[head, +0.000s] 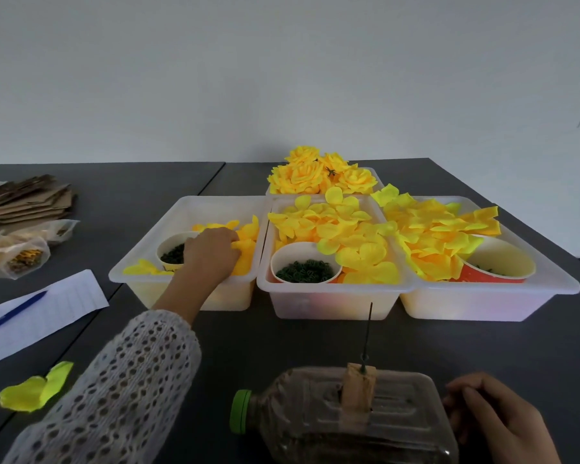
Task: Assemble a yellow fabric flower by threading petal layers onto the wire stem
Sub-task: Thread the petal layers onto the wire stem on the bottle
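A: What blocks the near table?

B: The wire stem [368, 333] stands upright from a wooden block [360, 386] on a lying plastic bottle [342, 416], just before the middle tub [332, 303].

A: Any open room?

B: Bare dark table [248, 346] between bottle and tubs, and right of the stem. The left tub [148, 283] is crowded by the left hand [211, 251] and a paper cup [171, 252].

A: Further left?

B: Paper [44, 309], a pen [12, 314], a loose petal [36, 386].

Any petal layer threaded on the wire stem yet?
No, the wire stem stands bare in its wooden block, while the left hand reaches into the left tray of petals.
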Motion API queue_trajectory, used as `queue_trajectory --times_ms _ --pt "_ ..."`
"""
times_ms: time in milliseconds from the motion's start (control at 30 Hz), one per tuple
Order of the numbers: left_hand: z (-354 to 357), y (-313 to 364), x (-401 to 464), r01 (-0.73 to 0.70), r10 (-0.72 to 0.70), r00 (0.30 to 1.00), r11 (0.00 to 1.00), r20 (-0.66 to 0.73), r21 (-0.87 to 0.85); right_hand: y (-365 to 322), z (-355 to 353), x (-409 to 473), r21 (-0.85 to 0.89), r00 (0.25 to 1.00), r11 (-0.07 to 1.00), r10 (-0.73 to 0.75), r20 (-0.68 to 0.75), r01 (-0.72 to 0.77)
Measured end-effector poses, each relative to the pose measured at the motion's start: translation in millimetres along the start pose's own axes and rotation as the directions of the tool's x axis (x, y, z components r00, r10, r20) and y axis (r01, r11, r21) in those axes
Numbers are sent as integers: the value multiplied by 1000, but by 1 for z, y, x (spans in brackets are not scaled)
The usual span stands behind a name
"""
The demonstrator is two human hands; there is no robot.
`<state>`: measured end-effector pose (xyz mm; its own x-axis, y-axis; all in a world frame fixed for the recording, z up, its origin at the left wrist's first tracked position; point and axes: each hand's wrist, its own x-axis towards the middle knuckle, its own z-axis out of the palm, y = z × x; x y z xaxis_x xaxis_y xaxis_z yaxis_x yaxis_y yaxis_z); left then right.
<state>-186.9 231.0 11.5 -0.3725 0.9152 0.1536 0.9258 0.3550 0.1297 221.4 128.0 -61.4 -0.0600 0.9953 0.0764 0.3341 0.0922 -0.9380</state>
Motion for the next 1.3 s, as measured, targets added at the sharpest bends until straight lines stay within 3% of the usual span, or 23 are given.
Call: queue_trajectory --times_ms 133,400,500,600,733,800,967,1100,1200,1300 --pt "0 3 -7 51 -28 981 992 -192 114 0 1 -1 3 1000 1000 -12 -5 12" --pt "-11 -7 -22 63 -32 955 993 -293 98 1 3 -5 20 999 999 -34 -16 34" --pt "-20 -7 -29 96 -82 941 995 -328 27 0 3 -6 33 999 998 -43 -29 44" --pt "-31 0 -36 86 -144 919 982 -367 -171 0 4 -6 39 998 998 -45 -39 47" --pt "-45 6 -52 -6 -152 804 965 -575 -264 -1 4 -6 2 998 999 -52 -34 52" --pt "-49 8 -60 -35 -177 771 947 -612 -318 -1 4 -7 -20 998 998 -53 -34 53" --pt "-47 7 -53 -39 -193 782 934 -592 -356 -4 4 -9 -63 999 998 -33 -28 31" --pt "-33 12 -24 130 -175 940 977 -292 -167 -7 2 -7 -69 1000 998 -3 -25 1" --pt "-18 11 -13 94 -105 976 993 -190 -65 -10 0 -4 -59 998 997 57 7 -56" --pt "-9 6 -11 38 -69 984 982 -166 -187 -9 1 -5 -72 999 997 33 -14 -34"
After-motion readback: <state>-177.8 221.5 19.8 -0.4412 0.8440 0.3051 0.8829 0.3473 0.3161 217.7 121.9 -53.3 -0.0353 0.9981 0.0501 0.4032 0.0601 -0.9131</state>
